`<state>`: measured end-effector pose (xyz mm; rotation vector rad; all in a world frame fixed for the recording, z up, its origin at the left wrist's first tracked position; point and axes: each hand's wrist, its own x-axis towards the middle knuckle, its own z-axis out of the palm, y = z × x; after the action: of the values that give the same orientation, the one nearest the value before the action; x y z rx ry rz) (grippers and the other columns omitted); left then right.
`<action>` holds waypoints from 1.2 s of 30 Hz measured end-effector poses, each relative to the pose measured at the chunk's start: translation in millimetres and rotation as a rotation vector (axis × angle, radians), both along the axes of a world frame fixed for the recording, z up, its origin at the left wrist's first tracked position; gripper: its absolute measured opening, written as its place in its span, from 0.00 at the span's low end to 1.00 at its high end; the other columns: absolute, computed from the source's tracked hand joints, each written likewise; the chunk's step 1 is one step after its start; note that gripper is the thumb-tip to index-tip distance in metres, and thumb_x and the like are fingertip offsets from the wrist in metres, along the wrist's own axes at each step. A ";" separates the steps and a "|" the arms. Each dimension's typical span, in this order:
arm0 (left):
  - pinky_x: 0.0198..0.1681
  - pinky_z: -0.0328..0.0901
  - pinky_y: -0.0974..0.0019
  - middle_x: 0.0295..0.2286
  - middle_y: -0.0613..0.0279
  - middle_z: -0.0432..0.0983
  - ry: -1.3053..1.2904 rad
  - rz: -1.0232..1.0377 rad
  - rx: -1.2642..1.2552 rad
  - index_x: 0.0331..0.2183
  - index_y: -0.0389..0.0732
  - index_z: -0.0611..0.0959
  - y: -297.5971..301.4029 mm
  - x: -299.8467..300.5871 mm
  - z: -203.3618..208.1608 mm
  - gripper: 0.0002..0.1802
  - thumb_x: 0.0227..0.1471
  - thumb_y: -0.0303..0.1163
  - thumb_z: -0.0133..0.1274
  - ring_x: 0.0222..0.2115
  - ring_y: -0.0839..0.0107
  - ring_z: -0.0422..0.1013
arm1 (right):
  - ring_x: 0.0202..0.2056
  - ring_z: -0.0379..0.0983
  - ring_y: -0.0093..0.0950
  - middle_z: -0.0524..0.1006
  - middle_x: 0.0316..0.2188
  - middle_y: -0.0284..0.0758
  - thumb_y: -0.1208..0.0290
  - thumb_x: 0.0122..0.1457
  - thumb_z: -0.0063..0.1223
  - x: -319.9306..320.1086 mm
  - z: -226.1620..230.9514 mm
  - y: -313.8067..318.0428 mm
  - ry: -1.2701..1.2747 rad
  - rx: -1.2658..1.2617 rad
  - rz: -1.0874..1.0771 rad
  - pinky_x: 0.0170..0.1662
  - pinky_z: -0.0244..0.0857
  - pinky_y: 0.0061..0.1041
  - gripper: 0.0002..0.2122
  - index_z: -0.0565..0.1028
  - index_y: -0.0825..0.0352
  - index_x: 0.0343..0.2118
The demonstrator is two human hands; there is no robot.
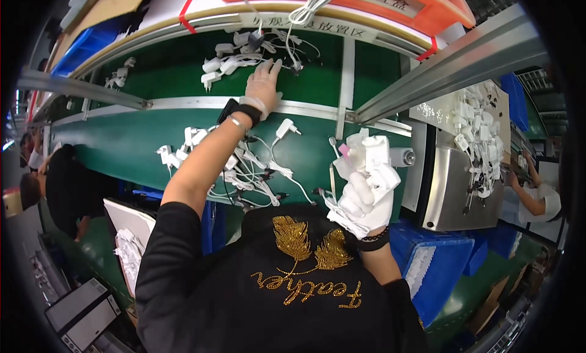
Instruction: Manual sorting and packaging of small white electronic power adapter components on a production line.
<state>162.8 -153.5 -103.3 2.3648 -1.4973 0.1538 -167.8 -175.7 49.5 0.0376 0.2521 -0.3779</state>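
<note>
My left hand (262,87), in a thin pale glove, reaches across the metal rail to the far green surface. Its fingers are stretched out beside a heap of white power adapters (229,63) with cables. My right hand (359,200) wears a white glove and is closed round a white power adapter (383,179) with a bundled cable. Just beyond it are more white pieces (375,150), a small pink item (343,150) and a silvery cylinder (402,157). Between my arms, a tangle of white adapter cables (253,173) lies on the near green surface, with a single plug adapter (285,129) behind it.
An orange bin (421,14) sits on the shelf above, with a cable hanging from it. A slanted metal post (452,63) rises at right. Beyond it, adapters (479,133) are heaped on a steel-sided machine (458,200). Blue crates (439,249) stand lower right. People work on both sides.
</note>
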 end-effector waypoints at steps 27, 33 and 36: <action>0.44 0.66 0.53 0.37 0.47 0.74 -0.079 -0.359 0.364 0.40 0.42 0.77 -42.4 63.7 -21.9 0.17 0.44 0.28 0.51 0.43 0.50 0.69 | 0.12 0.57 0.16 0.61 0.13 0.27 0.59 0.64 0.37 -19.5 16.9 -15.0 -0.238 0.078 -0.148 0.14 0.51 0.17 0.20 0.66 0.72 0.49; 0.50 0.61 0.55 0.39 0.48 0.72 0.331 -0.378 -0.108 0.39 0.37 0.77 43.5 56.6 -0.1 0.22 0.36 0.16 0.48 0.44 0.49 0.66 | 0.11 0.58 0.19 0.68 0.15 0.31 0.41 0.62 0.34 -20.5 1.3 -10.3 -0.204 0.073 -0.104 0.11 0.52 0.20 0.32 0.66 0.70 0.51; 0.50 0.59 0.58 0.37 0.51 0.70 0.397 -0.421 -0.146 0.37 0.36 0.75 60.9 33.2 33.0 0.21 0.35 0.12 0.45 0.42 0.52 0.65 | 0.11 0.59 0.20 0.70 0.18 0.32 0.36 0.60 0.30 -31.0 2.6 -16.5 -0.244 0.000 -0.149 0.11 0.52 0.21 0.35 0.64 0.68 0.54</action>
<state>196.0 -92.6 -70.3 1.7848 -1.6673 -0.2821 -198.8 -192.2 52.1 0.1018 0.0077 -0.5167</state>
